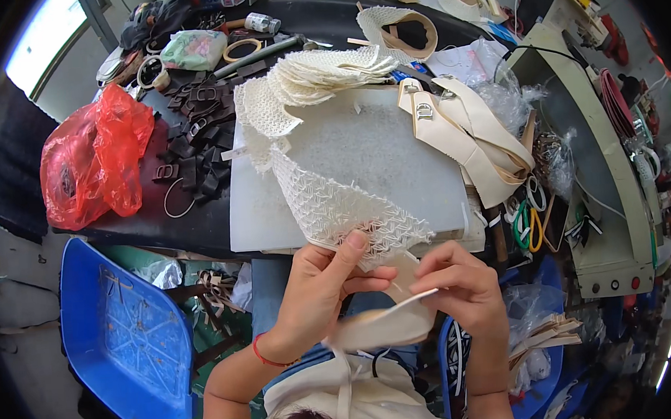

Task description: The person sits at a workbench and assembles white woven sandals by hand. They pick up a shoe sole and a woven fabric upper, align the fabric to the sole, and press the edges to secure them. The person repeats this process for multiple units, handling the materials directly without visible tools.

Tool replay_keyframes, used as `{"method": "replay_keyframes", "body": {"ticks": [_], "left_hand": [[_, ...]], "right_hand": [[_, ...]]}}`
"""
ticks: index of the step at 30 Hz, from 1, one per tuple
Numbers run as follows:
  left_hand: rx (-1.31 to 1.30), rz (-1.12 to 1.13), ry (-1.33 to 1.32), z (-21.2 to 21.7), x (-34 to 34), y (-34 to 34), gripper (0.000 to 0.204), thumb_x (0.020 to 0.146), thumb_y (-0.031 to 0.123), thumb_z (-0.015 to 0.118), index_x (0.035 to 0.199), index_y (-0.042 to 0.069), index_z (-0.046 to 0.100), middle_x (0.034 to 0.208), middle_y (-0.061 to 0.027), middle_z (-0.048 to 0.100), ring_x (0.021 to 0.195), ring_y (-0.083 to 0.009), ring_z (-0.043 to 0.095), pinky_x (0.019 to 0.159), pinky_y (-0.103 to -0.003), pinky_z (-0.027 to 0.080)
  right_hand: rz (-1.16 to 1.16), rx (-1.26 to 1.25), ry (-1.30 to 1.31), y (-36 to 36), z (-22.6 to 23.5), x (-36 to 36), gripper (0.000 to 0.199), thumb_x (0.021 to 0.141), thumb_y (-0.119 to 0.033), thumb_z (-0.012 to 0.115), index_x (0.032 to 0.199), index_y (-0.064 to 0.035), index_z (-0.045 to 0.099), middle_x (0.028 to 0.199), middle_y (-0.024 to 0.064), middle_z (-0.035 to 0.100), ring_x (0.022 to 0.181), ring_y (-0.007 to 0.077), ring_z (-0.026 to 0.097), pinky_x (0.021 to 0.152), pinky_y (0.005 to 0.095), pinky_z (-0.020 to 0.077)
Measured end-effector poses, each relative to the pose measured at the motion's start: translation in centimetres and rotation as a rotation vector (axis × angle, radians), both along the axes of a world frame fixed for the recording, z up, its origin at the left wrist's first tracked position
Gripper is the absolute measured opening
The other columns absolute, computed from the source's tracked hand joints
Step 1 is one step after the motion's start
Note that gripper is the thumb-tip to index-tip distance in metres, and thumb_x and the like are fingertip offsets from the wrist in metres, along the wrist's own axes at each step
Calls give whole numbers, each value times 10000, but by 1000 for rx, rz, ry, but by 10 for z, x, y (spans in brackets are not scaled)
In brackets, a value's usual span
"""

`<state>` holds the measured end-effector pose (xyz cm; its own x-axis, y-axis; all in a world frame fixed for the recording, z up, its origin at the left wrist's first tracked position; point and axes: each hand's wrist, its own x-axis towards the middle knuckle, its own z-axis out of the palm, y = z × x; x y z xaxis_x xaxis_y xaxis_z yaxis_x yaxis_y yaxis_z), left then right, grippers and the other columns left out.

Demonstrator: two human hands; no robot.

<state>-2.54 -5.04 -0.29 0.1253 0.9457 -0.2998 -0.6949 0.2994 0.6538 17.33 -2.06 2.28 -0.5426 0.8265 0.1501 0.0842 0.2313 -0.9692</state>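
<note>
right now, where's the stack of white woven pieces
In the head view, the stack of white woven pieces lies along the far edge of the pale board, toward its left, right of the dark straps and beyond the left hand.

Cream top [389, 394], 1 red bracelet [262, 357], blue jeans [265, 294]

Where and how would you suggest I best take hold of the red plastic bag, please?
Probably pinch the red plastic bag by its crumpled upper folds, coming from above: the film rises there in loose creases a grip can gather, while the lower part looks broader. The left hand is nearer, but it holds the white woven piece.
</note>
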Motion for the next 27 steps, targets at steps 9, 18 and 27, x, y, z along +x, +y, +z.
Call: {"method": "replay_keyframes", "body": {"ticks": [9, 18, 27], "left_hand": [[39, 80, 92, -4, 9, -7, 293, 909, 199, 566, 1095, -27, 575, 950, -108, 647, 829, -159, 640, 705, -256, 524], [40, 33, 139, -8, 11, -10, 240, 888, 149, 591, 1052, -26, 600, 947, -88, 652, 816, -101, 608, 713, -235, 494], [62, -62, 151, -9, 6, -11, 263, 886, 131, 587, 1088, -38, 573, 1016, -105, 631, 869, -110, 601, 746, -243, 490]], "right_hand": [[-423, 122, 244, -17, -24, -20, 290, 754, 51, 683, 1024, 13, 585, 907, 60, 594, 759, 92, 555, 657, 204, 451], [-447, 91, 146, -13, -20, -22, 380, 749, 18, 706, 1101, 35, 564, 912, 62, 589, 768, 96, 547, 688, 207, 446], [-383, -4, 54, -10, -17, -19, 232, 786, -2, 652, 1003, 33, 579, 846, 30, 575, 749, 72, 511, 646, 197, 407]]}}
